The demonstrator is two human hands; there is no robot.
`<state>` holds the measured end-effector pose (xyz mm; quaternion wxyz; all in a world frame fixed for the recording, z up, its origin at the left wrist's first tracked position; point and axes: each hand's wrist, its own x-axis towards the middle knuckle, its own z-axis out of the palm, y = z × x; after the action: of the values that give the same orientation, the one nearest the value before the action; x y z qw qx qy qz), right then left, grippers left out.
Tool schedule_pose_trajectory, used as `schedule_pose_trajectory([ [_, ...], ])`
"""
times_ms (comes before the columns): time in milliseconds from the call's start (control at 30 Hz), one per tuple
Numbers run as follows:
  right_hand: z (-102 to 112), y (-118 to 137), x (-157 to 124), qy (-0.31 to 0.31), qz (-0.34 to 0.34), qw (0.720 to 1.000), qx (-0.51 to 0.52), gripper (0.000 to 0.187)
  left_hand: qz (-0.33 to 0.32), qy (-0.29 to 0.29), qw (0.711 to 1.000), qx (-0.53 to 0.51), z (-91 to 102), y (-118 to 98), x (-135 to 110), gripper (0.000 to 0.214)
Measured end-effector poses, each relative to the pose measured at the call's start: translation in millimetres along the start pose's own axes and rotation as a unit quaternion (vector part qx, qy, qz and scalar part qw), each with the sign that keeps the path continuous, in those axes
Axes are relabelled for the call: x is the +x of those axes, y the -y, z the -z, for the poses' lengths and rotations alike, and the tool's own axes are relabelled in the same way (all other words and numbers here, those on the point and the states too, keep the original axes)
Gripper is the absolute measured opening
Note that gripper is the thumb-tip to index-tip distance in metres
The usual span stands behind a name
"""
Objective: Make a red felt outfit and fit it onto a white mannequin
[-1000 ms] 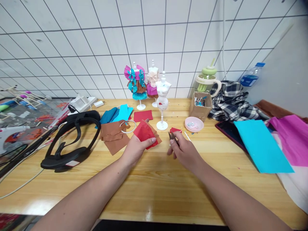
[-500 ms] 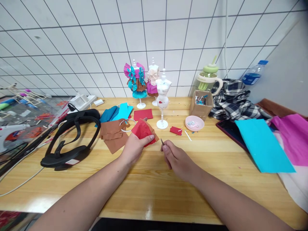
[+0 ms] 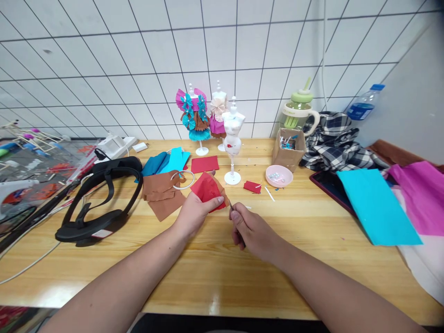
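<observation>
My left hand [image 3: 197, 212] is closed on a folded piece of red crepe paper [image 3: 207, 187], thumb on top. A brown paper layer [image 3: 225, 194] shows along its right edge. In my right fist [image 3: 251, 226] is a slim metal tool, apparently small scissors [image 3: 231, 204]; the fingers hide most of it. Its tip is at the lower right corner of the paper. Behind my hands stands a small white dress form [image 3: 232, 138]. Two more forms carry paper outfits, one in teal, magenta and brown [image 3: 194, 113], the other in cream and magenta [image 3: 218, 113].
Brown paper [image 3: 161, 192], a white ring [image 3: 183, 179], blue sheets [image 3: 169, 162] and a black headset [image 3: 100, 203] lie left. Red pieces [image 3: 252, 187], a pink bowl [image 3: 279, 175], a box [image 3: 289, 152] and a green-lidded jug [image 3: 299, 111] are right. A turquoise sheet [image 3: 378, 206] lies far right.
My right hand has moved slightly left, bringing the tool's tip up to the paper's corner. My left hand keeps its hold. The whole view has shifted a little.
</observation>
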<state>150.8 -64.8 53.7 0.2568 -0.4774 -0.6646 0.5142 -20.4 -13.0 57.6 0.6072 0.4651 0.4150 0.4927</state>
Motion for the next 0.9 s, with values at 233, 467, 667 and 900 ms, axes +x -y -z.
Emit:
schedule_pose_trajectory([
  [233,0.2,2.0,-1.4,-0.015,0.008,1.000,-0.022,0.033,-0.008,0.007,0.999,0.036,0.5,0.5,-0.3,0.086],
  [467,0.2,2.7,-1.5,-0.020,0.014,0.999,-0.034,0.031,-0.007,0.012,0.999,0.041,0.6,0.1,-0.9,0.083],
  [667,2.0,5.1,-1.4,-0.017,0.016,0.999,-0.048,0.028,-0.003,0.008,1.000,0.030,-0.1,-0.1,-1.3,0.084],
  [900,2.7,3.5,-0.2,-0.021,0.012,0.998,-0.056,0.029,-0.015,0.014,0.999,0.034,1.6,0.4,0.2,0.085],
])
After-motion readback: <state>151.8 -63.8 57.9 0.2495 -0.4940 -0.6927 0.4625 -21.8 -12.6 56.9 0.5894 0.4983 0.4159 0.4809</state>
